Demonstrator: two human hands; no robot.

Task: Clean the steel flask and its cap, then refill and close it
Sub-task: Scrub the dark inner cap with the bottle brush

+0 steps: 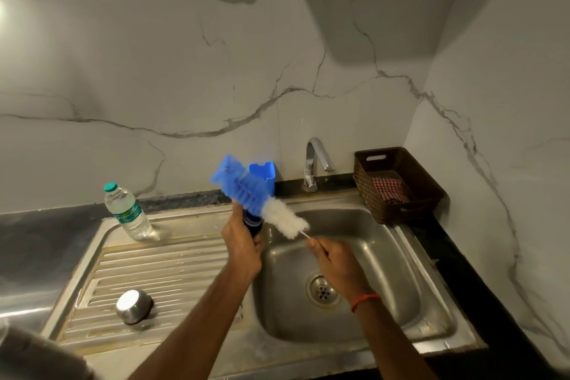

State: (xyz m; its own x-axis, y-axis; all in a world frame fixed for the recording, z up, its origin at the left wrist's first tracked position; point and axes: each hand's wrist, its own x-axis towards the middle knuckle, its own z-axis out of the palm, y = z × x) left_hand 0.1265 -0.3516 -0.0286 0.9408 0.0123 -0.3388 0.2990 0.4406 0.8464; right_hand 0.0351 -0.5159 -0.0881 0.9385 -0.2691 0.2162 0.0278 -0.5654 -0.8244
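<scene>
My left hand [242, 251] grips a dark flask [253, 223] over the left edge of the sink basin [385, 256]; only its dark-blue mouth end shows above my fingers. My right hand [334, 262] pinches the thin wire handle of a bottle brush [246, 188]. The brush has blue bristles at its far end and white ones nearer my hand. It slants up and left, outside the flask's mouth and blurred by motion. The steel cap [134, 306] lies on the ribbed drainboard [160, 271] at the lower left.
A clear plastic water bottle [128, 213] with a green lid stands at the drainboard's back. A chrome tap [314, 163] rises behind the basin, a blue holder [262, 174] to its left. At the right, on the dark counter, sits a brown wicker basket [398, 185] holding a checked cloth.
</scene>
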